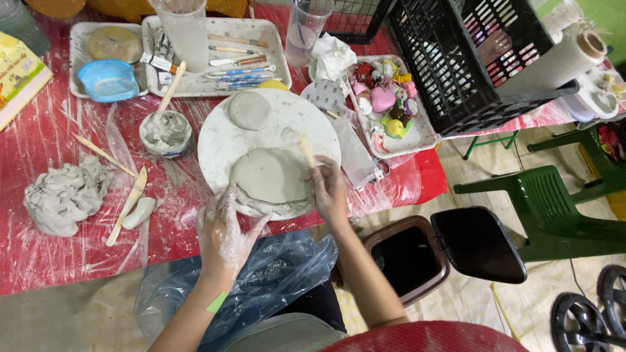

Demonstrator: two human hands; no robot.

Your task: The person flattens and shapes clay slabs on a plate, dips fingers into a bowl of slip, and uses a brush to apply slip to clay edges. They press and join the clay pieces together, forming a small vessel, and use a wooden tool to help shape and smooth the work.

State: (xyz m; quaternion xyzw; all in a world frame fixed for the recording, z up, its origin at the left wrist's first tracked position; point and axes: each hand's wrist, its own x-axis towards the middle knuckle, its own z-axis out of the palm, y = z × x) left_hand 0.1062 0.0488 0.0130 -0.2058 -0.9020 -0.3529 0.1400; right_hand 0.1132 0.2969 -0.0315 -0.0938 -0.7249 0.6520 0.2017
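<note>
A flat grey clay disc point(270, 175) lies on the near part of a round white board point(268, 151), which sits on the red, plastic-covered table point(52, 241). The right hand point(328, 189) rests at the disc's right edge, fingers pinched narrow around a thin wooden stick point(306, 151) whose lower end is hidden in the grip. The left hand point(225, 234), smeared with clay, touches the disc's near-left rim with fingers spread wide; the rim beneath it is hard to make out. A smaller clay disc point(249, 110) lies on the far part of the board.

Left of the board stand a small tub of wet clay point(167, 133) with a wooden spatula in it, and farther left a lump of grey clay point(64, 195). Beyond the board is a white tray of tools point(215, 55); a clear cup on it is cut off by the frame. Right of the board a tray holds small coloured figures point(386, 104), too small to tell apart. At the far left edge a yellow box point(18, 75) is partly cut off.
</note>
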